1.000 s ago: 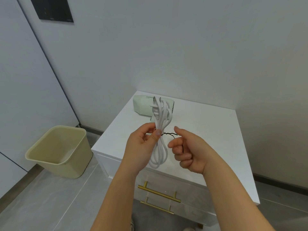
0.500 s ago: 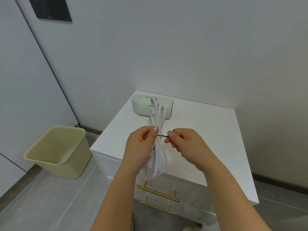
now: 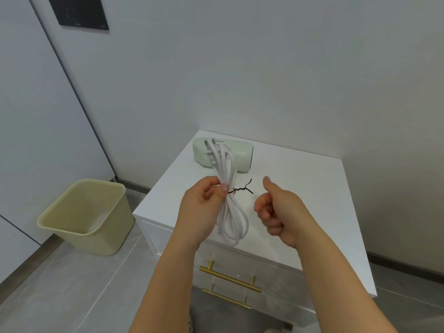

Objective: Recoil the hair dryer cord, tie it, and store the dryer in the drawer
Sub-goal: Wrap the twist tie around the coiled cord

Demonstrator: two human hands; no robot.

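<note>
My left hand [image 3: 204, 207] pinches the coiled white cord [image 3: 231, 219] at its middle, holding the bundle upright above the white cabinet top [image 3: 300, 188]. A black twist tie [image 3: 241, 188] is wound around the bundle, its twisted ends sticking out to the right. My right hand [image 3: 280, 210] hovers just right of the tie, fingers curled, thumb raised, touching nothing. The pale green hair dryer [image 3: 237, 153] lies on the cabinet behind the cord. The plug prongs show at the bundle's top. Both drawers [image 3: 271, 275] are closed.
Two gold bar handles [image 3: 230, 278] sit on the drawer fronts below my arms. A beige waste bin [image 3: 89, 215] stands on the floor left of the cabinet. White walls close in behind and to the right.
My right hand has let go of the twist tie and drawn back to the right. The left hand keeps its hold on the cord.
</note>
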